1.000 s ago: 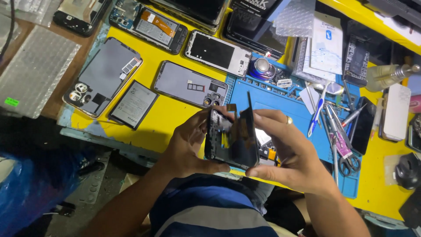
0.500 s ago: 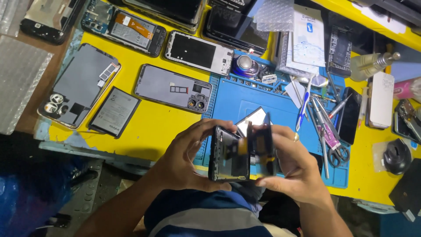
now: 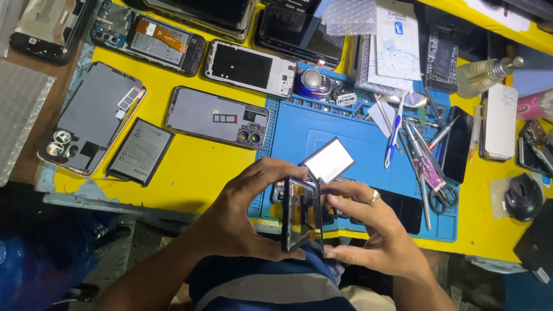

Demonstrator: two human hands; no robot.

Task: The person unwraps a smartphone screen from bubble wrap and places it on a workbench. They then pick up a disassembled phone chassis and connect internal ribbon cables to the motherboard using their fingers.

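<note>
A: Yellow desk (image 3: 190, 173), blue mat (image 3: 351, 132) on it. I've got both hands closed on the phone frame (image 3: 301, 214), held on edge above the mat's near side.

B: Why on edge?

A: Prob. so I can see its inner side. Left hand (image 3: 242, 216) clamps top and bottom; right hand (image 3: 368, 230) pinches the side w/ fingertips, ring showing.

B: Anything nearby?

A: A small panel (image 3: 328, 159) just behind it, tools (image 3: 423, 155) to the right, other opened phones (image 3: 219, 117) farther back.
</note>
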